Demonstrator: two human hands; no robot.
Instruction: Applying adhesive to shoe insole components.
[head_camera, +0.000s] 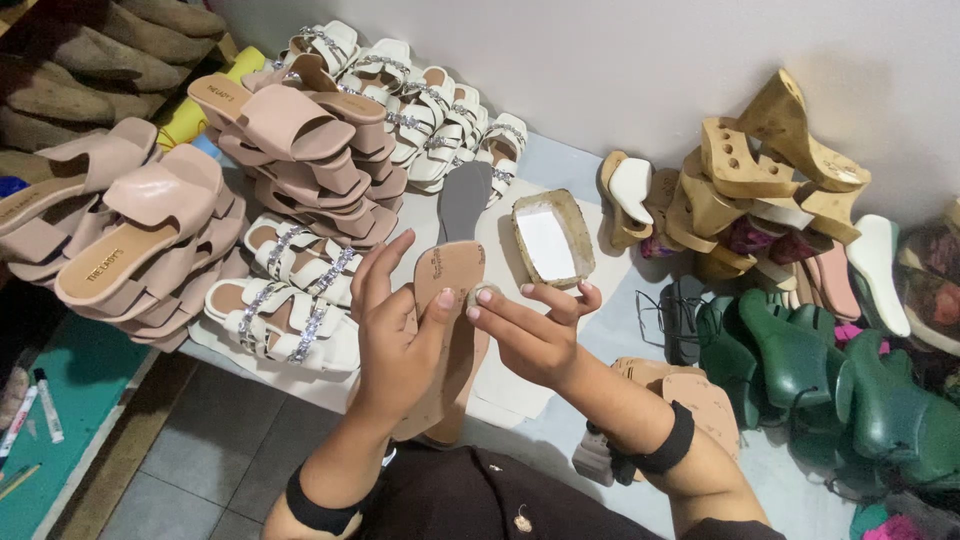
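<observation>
Both hands meet over the middle of the scene: left hand (395, 335) wraps around a flat tan leather-like shoe insole (447, 290), thumb pressed on its face, holding it upright-tilted above the pale blue desk (560, 165); right hand (530, 330) pinches a small round tan pad (484, 293) between thumb and fingertip, touching the insole edge. Insole looks thin, light, bendy but fairly stiff along its length, best gripped by the side edges mid-length; small pad looks light and easy to drop, fingertip pinch only. One grey flat insole (465, 200) lies just behind, and one shallow rectangular cardboard-coloured tray with white inside (552, 238) sits beside it. Beige slip-on sandals (150, 220) are stacked left in two piles, exact count unclear. White strappy sandals with rhinestone bands (290, 300) lie near, more white ones (430, 100) by the wall. Wooden wedge heels (770, 150) are heaped right, dark green plastic shoe lasts (800, 360) below them. Two markers (35, 405) on the teal surface bottom left.
</observation>
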